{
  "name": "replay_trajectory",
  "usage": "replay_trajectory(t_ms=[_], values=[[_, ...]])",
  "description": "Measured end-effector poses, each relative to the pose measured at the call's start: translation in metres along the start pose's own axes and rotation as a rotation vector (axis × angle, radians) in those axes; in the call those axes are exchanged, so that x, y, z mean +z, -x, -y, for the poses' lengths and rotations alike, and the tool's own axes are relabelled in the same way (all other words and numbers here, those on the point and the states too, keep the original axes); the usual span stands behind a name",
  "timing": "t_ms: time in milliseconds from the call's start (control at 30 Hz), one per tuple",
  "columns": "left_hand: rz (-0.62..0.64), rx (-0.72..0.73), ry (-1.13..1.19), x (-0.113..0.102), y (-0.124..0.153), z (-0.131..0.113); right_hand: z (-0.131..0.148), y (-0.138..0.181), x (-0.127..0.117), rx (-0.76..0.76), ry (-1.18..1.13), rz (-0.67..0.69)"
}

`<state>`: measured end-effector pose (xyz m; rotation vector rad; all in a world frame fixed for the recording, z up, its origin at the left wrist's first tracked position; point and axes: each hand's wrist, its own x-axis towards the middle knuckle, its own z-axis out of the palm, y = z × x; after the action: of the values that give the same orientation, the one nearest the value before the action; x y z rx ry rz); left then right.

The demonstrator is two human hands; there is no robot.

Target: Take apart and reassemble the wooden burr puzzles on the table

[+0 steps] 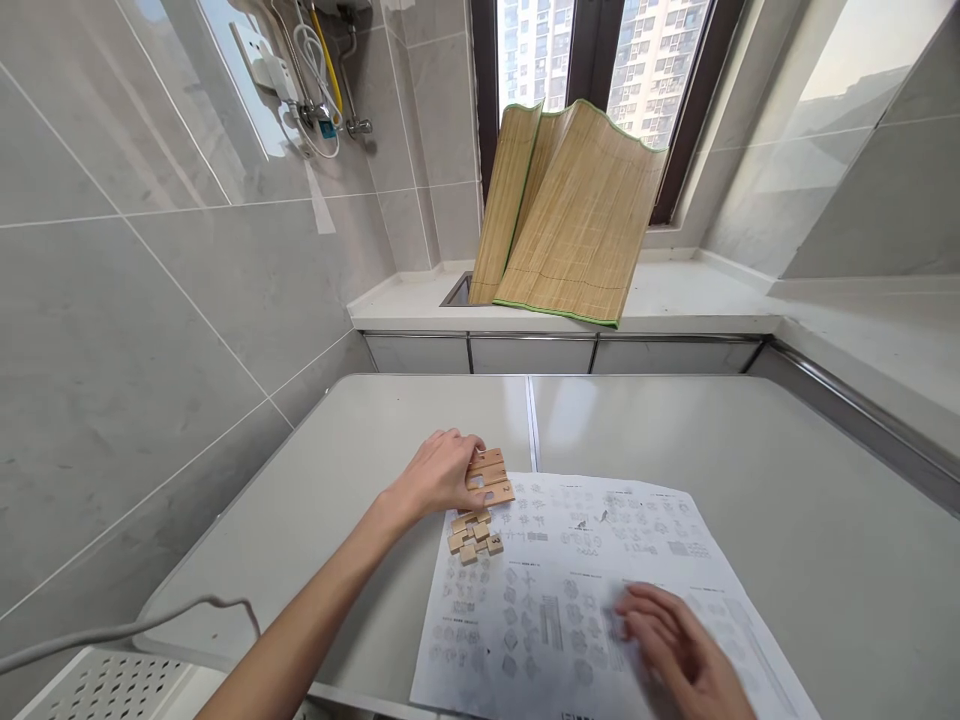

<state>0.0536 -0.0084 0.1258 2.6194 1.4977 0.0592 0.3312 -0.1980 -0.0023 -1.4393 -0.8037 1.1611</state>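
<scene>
My left hand (442, 475) is closed at the far left corner of a large printed sheet (559, 590). Its thumb and fingers grip flat wooden puzzle pieces (495, 480), which lie side by side, with dark numbers and small square cut-outs. Just in front of it, a cluster of small pale wooden blocks (474, 535) rests on the sheet, and one block shows a 3. Over the near right part of the paper is my right hand (679, 645), its fingers bent and smeared by motion. Whether it holds anything cannot be made out.
Under the sheet is a glossy white table (750, 440) with a seam down its middle. A folded bamboo mat (581, 215) leans against the window on the ledge behind. At the near left are a grey cable (142, 628) and a perforated white box (112, 685).
</scene>
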Motion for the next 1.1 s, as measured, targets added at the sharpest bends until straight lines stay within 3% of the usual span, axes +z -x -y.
replay_trajectory(t_ms=[200,300,533,667,833,1100], values=[[-0.055,0.143,0.061,-0.002,-0.006,-0.066,0.03,-0.021,0.088,0.214,-0.841,0.425],[-0.016,0.185,0.062,0.013,-0.003,-0.092,0.041,-0.038,0.103,0.212,-1.006,0.452],[-0.132,0.165,0.362,0.041,0.009,-0.1,0.031,-0.058,0.081,0.345,-1.027,0.35],[-0.243,-0.03,0.549,0.058,0.012,-0.095,0.03,-0.061,0.067,0.365,-0.997,0.306],[0.003,-0.145,0.639,0.077,0.016,-0.095,0.028,-0.06,0.057,0.35,-0.852,0.303],[0.08,-0.187,0.78,0.086,0.023,-0.107,0.038,-0.043,0.048,0.312,-0.574,0.224]])
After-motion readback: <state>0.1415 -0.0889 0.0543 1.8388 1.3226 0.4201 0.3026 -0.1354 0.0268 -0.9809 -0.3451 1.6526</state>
